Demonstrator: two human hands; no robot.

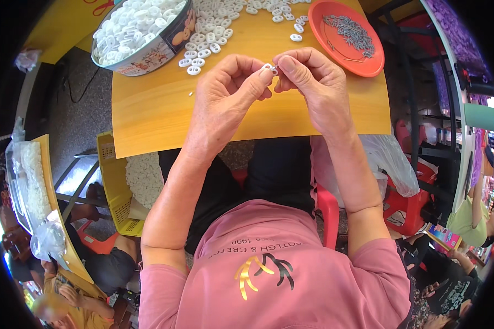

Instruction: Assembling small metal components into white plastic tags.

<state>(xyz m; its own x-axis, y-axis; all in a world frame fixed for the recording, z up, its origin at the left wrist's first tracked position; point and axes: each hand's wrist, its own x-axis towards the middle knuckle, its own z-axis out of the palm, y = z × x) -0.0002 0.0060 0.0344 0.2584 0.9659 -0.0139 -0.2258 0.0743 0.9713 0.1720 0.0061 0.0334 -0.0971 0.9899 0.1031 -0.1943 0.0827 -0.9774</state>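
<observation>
Pinching a small white ring at upper centre, we've got left hand and right hand fingers closed on it above the desk — loose rings just beyond, round tin upper left, orange dish upper right.

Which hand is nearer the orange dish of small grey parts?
Right. The right hand is just below-left of the orange dish; the left hand sits farther left, on the other side of the small white piece.
</observation>
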